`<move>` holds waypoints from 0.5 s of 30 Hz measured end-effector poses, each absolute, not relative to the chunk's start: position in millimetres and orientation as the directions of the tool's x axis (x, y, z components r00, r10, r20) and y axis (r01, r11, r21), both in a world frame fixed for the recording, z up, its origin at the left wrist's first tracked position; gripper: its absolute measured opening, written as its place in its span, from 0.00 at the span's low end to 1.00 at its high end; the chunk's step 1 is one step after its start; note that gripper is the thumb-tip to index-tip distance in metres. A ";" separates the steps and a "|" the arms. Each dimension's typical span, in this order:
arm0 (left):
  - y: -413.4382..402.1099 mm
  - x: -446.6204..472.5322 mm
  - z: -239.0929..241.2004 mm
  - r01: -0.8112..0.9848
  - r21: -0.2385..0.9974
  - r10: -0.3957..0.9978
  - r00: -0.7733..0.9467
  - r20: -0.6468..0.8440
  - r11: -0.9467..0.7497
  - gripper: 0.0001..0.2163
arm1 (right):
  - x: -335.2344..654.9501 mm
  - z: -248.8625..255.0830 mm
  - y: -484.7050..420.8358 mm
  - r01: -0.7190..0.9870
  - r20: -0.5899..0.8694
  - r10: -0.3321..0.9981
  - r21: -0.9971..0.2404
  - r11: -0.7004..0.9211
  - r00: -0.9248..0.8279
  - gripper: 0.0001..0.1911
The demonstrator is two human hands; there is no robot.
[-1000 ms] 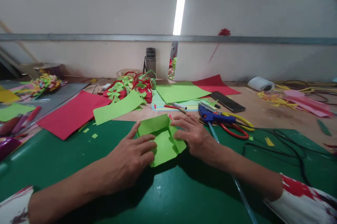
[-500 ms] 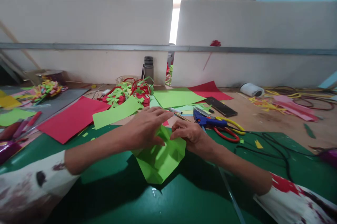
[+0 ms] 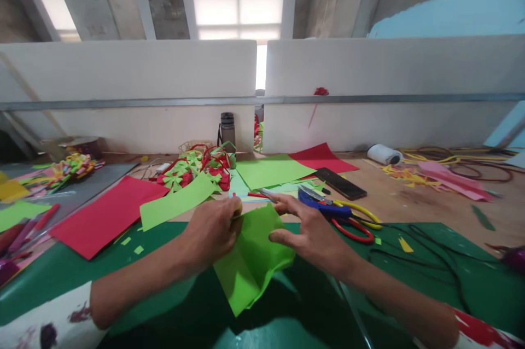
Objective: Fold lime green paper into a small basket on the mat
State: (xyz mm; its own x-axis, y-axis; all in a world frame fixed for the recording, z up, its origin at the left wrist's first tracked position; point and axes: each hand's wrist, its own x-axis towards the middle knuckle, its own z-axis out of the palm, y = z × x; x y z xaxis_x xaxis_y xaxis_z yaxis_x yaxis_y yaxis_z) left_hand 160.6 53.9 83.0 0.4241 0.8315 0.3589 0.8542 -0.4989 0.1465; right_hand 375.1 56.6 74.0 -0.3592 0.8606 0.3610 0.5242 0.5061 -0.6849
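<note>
A folded sheet of light green paper (image 3: 250,261) is lifted off the dark green cutting mat (image 3: 82,272) and hangs down towards me. My left hand (image 3: 213,228) is closed on its upper left edge in a pinch. My right hand (image 3: 311,231) holds the paper's right side, thumb in front and fingers spread behind it. Both forearms reach in from the bottom corners.
Beyond the hands lie a blue glue gun (image 3: 324,207), red and yellow scissors (image 3: 356,226), a black phone (image 3: 340,183), red paper sheets (image 3: 102,215), green paper sheets (image 3: 270,171) and a heap of paper flowers (image 3: 197,166). A grey bottle (image 3: 227,130) stands by the white partition. Black cables (image 3: 430,256) cross the mat at right.
The green paper went from lying flat under both hands on the mat to being raised and hanging. My head has tilted up, showing the window and ceiling.
</note>
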 end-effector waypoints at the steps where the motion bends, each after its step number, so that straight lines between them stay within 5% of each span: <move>1: 50.0 159.7 80.3 0.850 0.165 0.833 0.421 0.359 -0.500 0.04 | 373.2 73.6 57.0 0.532 0.350 0.859 -0.678 0.507 -0.373 0.26; 5: 32.5 158.1 82.3 0.809 0.282 0.851 0.445 0.280 -0.516 0.07 | 369.2 75.6 58.7 0.549 0.405 0.770 -0.542 0.636 -0.492 0.06; 10: 25.8 154.4 101.6 0.422 0.810 0.791 0.606 0.081 -0.406 0.11 | 372.5 90.2 58.0 0.604 0.438 0.664 -0.290 0.743 -0.606 0.09; 15: 42.8 160.8 88.5 0.069 0.976 0.854 0.500 0.146 -0.207 0.12 | 370.3 94.0 61.0 0.623 0.515 0.632 -0.221 0.751 -0.579 0.10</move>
State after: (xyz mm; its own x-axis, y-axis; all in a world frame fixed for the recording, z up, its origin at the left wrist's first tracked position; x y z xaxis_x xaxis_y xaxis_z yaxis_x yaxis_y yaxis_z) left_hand 160.8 42.8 88.5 0.4996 0.8538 0.1460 0.0688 -0.2071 0.9759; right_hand 370.3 61.0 94.0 -0.5790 0.6321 0.5150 0.6228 0.7505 -0.2209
